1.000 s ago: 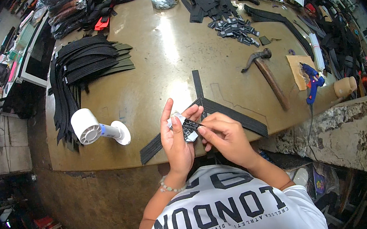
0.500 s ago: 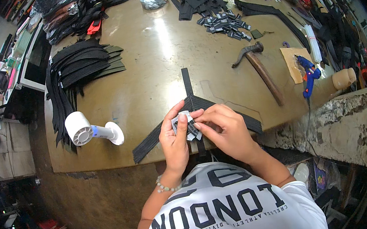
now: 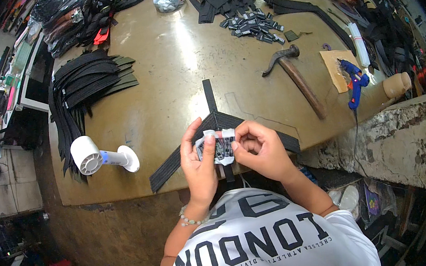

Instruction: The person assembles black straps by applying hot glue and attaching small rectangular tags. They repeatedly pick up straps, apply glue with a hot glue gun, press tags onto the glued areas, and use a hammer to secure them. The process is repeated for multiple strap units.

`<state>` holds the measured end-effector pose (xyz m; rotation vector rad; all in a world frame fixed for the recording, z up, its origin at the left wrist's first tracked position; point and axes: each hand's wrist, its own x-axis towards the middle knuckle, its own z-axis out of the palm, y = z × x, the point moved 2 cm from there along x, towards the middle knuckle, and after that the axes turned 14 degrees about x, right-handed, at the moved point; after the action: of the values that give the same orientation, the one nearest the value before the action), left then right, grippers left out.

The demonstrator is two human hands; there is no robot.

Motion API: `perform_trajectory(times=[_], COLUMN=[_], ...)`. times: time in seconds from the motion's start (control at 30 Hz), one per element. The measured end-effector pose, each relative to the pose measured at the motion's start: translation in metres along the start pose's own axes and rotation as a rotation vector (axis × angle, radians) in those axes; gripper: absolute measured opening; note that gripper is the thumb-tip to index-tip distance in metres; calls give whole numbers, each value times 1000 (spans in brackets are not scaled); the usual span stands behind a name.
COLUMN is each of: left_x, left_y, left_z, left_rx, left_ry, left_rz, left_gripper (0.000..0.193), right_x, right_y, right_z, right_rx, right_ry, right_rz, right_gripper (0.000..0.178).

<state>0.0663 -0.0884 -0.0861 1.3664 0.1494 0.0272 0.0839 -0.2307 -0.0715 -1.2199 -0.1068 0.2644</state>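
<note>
Brown and glossy, the table (image 3: pixel 174 59) fills most of the view, and at the middle of its near edge both hands hold a small clear packet of black pieces (image 3: pixel 216 147) just above the surface. The left hand (image 3: pixel 199 163) wraps its fingers around the packet's left side, thumb on top; the right hand (image 3: pixel 259 151) pinches the packet's right edge, fingers curled shut on it. The packet is crumpled and glossy, with dark strips showing through; what exactly they are is too small to tell. Directly under the hands lie black straps joined in an inverted Y (image 3: pixel 214 117), partly covered by them. Toward the left edge a white handheld fan (image 3: pixel 102 157) lies on its side, with a stack of black curved strips (image 3: pixel 88 84) behind it. Toward the right edge lie a hammer (image 3: pixel 294 75) and a blue glue gun (image 3: pixel 354 81). Small black tags (image 3: pixel 254 26) are scattered near the far edge.
</note>
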Motion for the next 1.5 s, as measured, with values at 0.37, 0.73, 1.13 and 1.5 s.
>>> perform_trajectory(times=[0.37,0.73,1.13,1.5], left_x=[6,5,-1,-1], left_y=[-1,7,16,12], left_z=[-10,-15,-35,-23], left_rx=[-558,-367,-556,318], left_ry=[82,109,37,-309], left_rz=[-109,-10,-50,21], left_gripper=[33,33,28,21], right_x=[-9,-17,-19,-2], right_y=[3,-14,-23,-20], right_z=[5,14,-4,-16], right_rx=[152,-120,-194,231], right_ry=[-187,-122,-1,-143], right_rz=[139,42,-110,75], right_gripper=[32,24,12,29])
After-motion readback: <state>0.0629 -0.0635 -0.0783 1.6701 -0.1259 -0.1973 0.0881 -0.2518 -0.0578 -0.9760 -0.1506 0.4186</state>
